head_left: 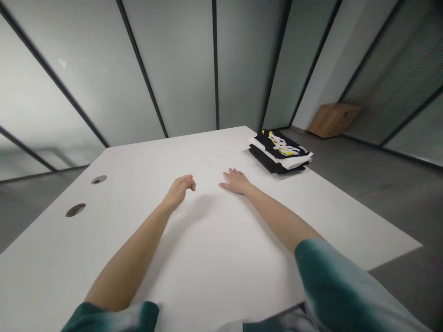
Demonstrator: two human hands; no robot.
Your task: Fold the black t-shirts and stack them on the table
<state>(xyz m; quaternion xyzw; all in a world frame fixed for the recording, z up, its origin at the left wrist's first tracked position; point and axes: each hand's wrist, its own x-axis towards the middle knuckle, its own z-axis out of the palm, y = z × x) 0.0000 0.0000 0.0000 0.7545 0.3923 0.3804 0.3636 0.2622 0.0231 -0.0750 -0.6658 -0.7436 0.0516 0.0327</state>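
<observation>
My right hand (236,181) lies palm down on the white table (207,258), its fingers spread and nothing in it. To the left, my left hand (180,189) is held above the tabletop and casts a shadow. Its fingers are curled together, with no object visible in them. Beyond my right hand, near the table's right edge, sits a stack of folded clothes (282,150). Black and white layers show in the stack, and the top black piece bears a white and yellow print. Neither hand touches it.
Two cable holes, one nearer (75,210) and one farther (99,179), are cut into the tabletop at left. Frosted glass panels (183,64) with dark frames stand behind the table. A wooden cabinet (332,120) stands on the grey floor at back right.
</observation>
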